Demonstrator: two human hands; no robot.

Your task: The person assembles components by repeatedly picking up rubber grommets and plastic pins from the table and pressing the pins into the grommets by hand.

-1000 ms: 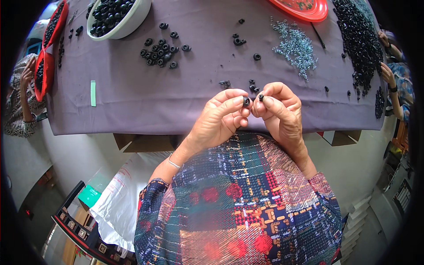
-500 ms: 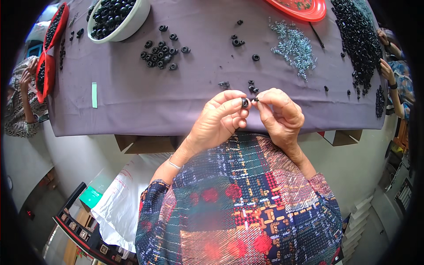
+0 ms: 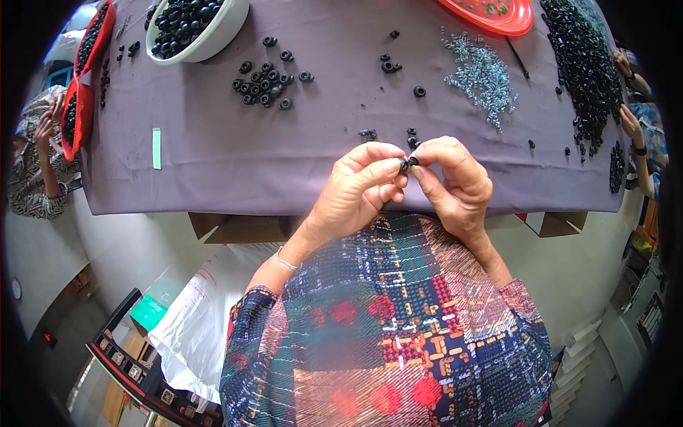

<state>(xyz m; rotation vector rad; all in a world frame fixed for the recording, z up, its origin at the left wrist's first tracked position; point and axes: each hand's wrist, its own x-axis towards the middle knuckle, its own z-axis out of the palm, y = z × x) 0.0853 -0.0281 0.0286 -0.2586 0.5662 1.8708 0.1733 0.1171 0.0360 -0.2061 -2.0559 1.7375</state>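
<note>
My left hand (image 3: 356,183) pinches a round, hollow black part (image 3: 403,166) between thumb and fingertips, just above the table's near edge. Facing it, my right hand (image 3: 457,186) grips a small black piece (image 3: 413,161) with thumb and forefinger. The two parts meet or nearly meet; fingers hide whether they are joined. Just beyond my fingertips lie more small black pieces (image 3: 367,134) on the purple-grey cloth (image 3: 199,160). A loose group of round black parts (image 3: 262,85) sits farther left, near a whitish bowl (image 3: 217,41) filled with the same kind.
Clear bluish bits (image 3: 484,80) and a large heap of small black parts (image 3: 582,75) lie to the right. A red dish (image 3: 524,23) and thin black rod (image 3: 518,57) are behind. Left stand red trays (image 3: 85,117) and a green strip (image 3: 156,148). Other people's hands show at both sides.
My hands have come closer together, bringing the small black piece up against or very near the round part. The whole view has shifted slightly.
</note>
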